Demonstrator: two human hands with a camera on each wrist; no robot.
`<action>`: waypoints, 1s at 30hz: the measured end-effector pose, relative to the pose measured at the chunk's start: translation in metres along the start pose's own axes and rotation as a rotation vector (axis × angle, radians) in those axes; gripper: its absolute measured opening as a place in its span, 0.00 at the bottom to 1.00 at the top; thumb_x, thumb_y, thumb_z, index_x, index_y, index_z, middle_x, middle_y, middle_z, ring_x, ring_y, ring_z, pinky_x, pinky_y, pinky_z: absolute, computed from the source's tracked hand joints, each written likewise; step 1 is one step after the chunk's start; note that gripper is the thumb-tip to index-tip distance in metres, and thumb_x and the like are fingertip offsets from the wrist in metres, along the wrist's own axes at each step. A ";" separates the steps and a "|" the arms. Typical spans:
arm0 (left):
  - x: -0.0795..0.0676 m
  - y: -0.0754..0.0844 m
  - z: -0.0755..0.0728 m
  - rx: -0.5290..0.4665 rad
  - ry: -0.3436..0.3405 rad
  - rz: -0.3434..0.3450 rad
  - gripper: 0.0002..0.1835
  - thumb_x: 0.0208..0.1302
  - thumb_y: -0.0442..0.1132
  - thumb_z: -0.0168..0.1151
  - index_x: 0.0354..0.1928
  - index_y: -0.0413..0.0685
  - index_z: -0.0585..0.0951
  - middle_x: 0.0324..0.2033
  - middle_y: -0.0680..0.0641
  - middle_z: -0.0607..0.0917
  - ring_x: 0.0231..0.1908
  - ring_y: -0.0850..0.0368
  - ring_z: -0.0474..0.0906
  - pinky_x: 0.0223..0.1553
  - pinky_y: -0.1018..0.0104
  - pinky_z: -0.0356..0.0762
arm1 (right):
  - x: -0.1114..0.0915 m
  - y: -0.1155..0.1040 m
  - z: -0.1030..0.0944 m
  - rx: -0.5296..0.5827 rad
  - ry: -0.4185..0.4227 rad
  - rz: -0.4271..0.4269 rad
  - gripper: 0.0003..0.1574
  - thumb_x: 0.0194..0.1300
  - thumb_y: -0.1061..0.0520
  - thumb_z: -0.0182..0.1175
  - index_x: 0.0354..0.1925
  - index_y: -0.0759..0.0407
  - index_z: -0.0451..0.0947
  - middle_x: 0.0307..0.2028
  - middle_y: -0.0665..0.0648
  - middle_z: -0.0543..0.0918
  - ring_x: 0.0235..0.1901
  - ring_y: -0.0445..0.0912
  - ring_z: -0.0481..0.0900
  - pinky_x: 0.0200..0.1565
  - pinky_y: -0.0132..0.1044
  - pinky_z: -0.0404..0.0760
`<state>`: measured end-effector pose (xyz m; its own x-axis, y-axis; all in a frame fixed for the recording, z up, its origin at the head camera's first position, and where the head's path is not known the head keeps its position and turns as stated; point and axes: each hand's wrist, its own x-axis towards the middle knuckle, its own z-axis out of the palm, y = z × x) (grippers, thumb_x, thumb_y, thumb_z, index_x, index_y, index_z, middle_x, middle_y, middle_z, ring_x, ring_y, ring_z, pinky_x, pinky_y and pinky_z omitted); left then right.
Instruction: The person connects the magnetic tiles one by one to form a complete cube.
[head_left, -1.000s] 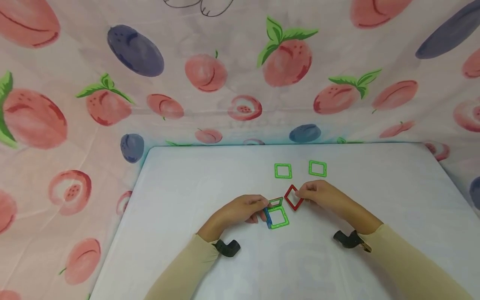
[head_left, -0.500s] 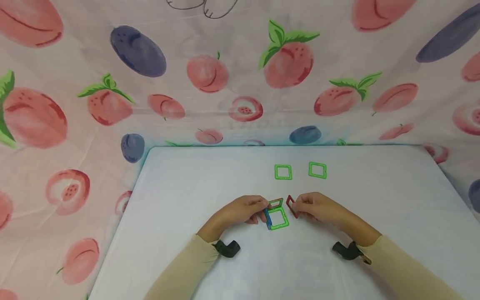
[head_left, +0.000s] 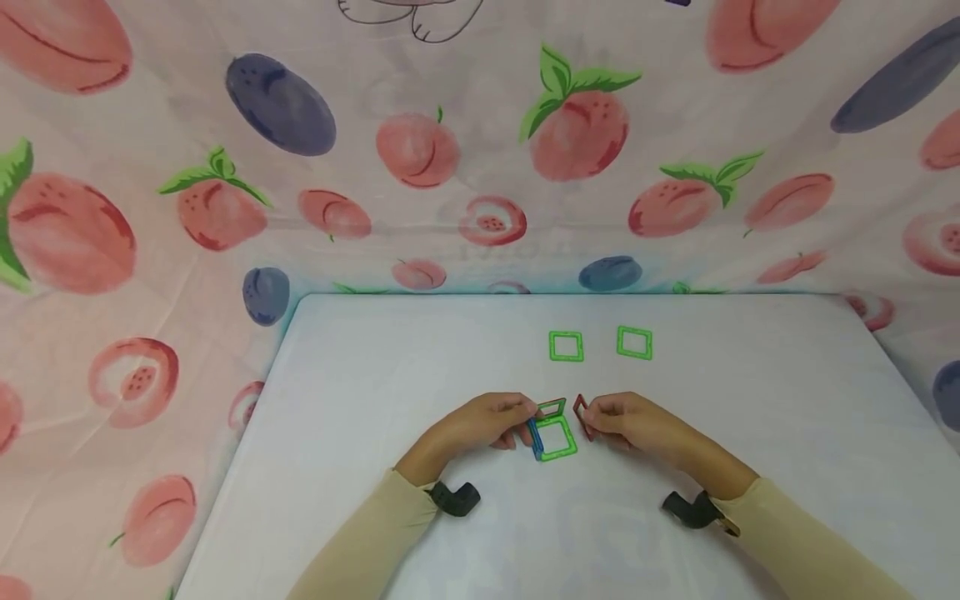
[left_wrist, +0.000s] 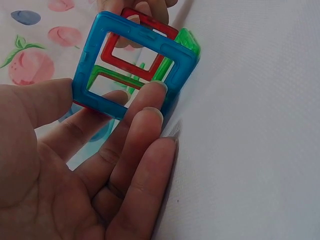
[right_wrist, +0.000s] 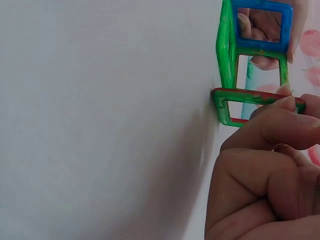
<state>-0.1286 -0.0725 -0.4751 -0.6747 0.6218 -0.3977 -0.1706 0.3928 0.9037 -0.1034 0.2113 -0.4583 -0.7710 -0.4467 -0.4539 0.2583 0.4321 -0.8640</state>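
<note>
My left hand [head_left: 480,419] holds a blue square magnetic tile [left_wrist: 145,35] upright between thumb and fingers. This blue tile stands along the left edge of a green square tile [head_left: 558,456] lying flat on the table. At the flat tile's far edge another tile [head_left: 564,407], green with some red, stands upright. In my right hand [head_left: 633,423] a red square tile [left_wrist: 127,67] is pinched, held nearly upright just right of the flat tile. The head view shows a small gap between them. My right fingers cover part of the red tile.
Two loose green square tiles [head_left: 566,359] lie flat farther back on the white table [head_left: 375,350]. A fruit-patterned cloth [head_left: 450,83] hangs behind and to the left. Black wrist mounts [head_left: 456,498] sit at both cuffs.
My right hand has come down toward the near side, turning the red tile from facing the camera to almost edge-on beside the flat green tile. The left hand has stayed in place.
</note>
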 end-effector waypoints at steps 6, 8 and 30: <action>-0.001 0.001 0.000 0.001 -0.003 0.015 0.18 0.80 0.52 0.51 0.52 0.48 0.84 0.36 0.42 0.88 0.31 0.58 0.75 0.36 0.67 0.74 | -0.002 0.002 0.001 0.024 -0.018 -0.035 0.22 0.78 0.52 0.54 0.42 0.73 0.78 0.21 0.52 0.67 0.19 0.42 0.62 0.22 0.32 0.60; -0.002 0.002 0.000 0.003 0.002 0.018 0.18 0.80 0.52 0.51 0.52 0.48 0.84 0.37 0.42 0.87 0.31 0.58 0.75 0.35 0.68 0.74 | -0.001 0.001 0.002 0.025 -0.019 -0.039 0.22 0.79 0.52 0.53 0.42 0.73 0.78 0.21 0.52 0.67 0.19 0.42 0.62 0.22 0.31 0.60; -0.001 -0.001 0.001 0.018 0.003 0.013 0.18 0.79 0.52 0.52 0.52 0.49 0.84 0.37 0.42 0.88 0.31 0.58 0.76 0.36 0.68 0.74 | -0.003 -0.003 0.017 0.032 -0.036 -0.037 0.20 0.79 0.53 0.53 0.42 0.71 0.76 0.20 0.52 0.66 0.20 0.43 0.62 0.23 0.33 0.60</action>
<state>-0.1275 -0.0731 -0.4757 -0.6787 0.6253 -0.3851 -0.1483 0.3969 0.9058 -0.0924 0.1977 -0.4578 -0.7593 -0.4897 -0.4285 0.2492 0.3896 -0.8867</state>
